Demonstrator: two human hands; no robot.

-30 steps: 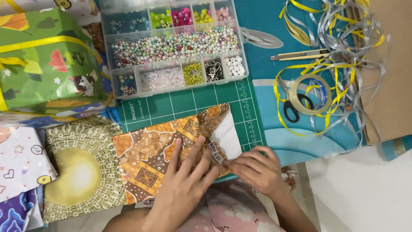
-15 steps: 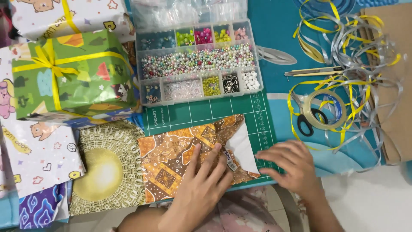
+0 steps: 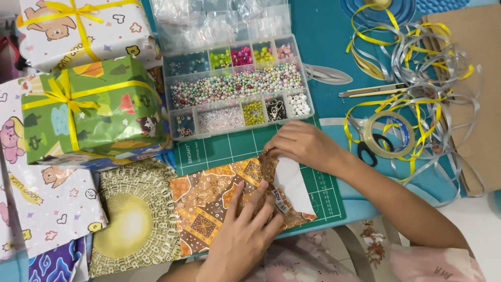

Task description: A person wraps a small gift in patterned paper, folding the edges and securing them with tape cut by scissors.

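Looking down at your crowded tabletop (image 3: 329, 31), the teal surface runs across the upper middle of the frame. At upper left sit two wrapped gifts: a green gift box (image 3: 86, 112) tied with yellow ribbon, and behind it a white gift box (image 3: 83, 28) printed with bears. A clear bead organizer (image 3: 237, 86) fills the upper centre, its compartments holding coloured beads. A tangle of yellow and silver ribbon (image 3: 417, 78) spreads over the upper right, with a roll of clear tape (image 3: 389, 134) lying in it. A green cutting mat (image 3: 219, 149) sits at centre, and on it, slightly below centre, lies the package wrapped in orange batik paper (image 3: 214, 201), one white end uncovered on its right side.

Your left hand (image 3: 242, 235) comes up from the bottom edge and lies flat on the package, fingers spread and pressing the paper down. Your right hand (image 3: 302, 145) reaches in from the right, its grip pinching the folded paper edge at the package's top right corner. A gold patterned sheet (image 3: 133, 219) lies just left of the package.
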